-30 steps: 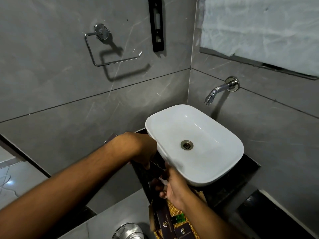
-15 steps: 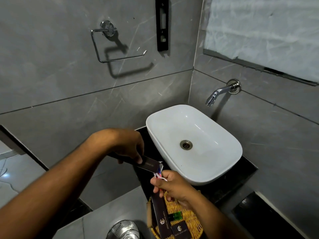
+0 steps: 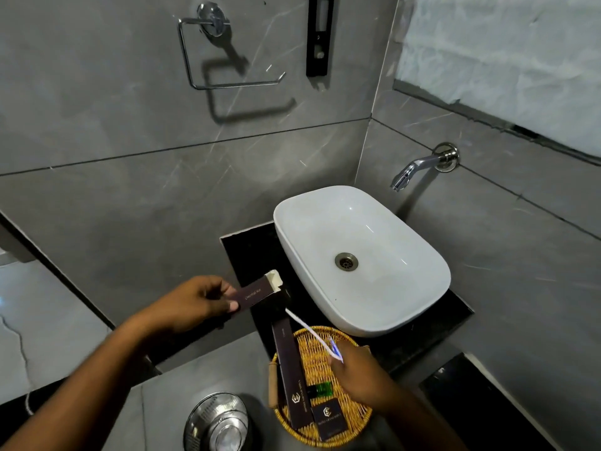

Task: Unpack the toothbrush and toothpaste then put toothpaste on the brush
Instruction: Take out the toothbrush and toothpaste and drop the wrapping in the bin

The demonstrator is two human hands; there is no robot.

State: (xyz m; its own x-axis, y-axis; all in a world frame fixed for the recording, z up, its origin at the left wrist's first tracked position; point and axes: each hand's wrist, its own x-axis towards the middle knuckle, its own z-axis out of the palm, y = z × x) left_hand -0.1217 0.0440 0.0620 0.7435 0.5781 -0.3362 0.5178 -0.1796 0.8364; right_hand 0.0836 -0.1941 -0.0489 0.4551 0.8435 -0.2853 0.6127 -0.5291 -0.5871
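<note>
I see the white basin [image 3: 361, 255] at centre right on the dark bench [image 3: 247, 252]. Below it, lower centre, sits a wicker basket [image 3: 325, 349] holding dark boxes. My left hand [image 3: 195, 301], centre left, pinches the open dental kit box [image 3: 260, 289], flap up. My right hand [image 3: 357, 372], over the basket, grips the wrapped white toothbrush [image 3: 309, 330], slanting up-left toward the box mouth, just clear of it.

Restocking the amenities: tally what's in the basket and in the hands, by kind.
Dark boxes: 3, namely the opened box in the left hand, plus a long box and a small box in the wicker basket
Green bottle: 1
White toothbrush, in the right hand: 1
Total: 5
</note>
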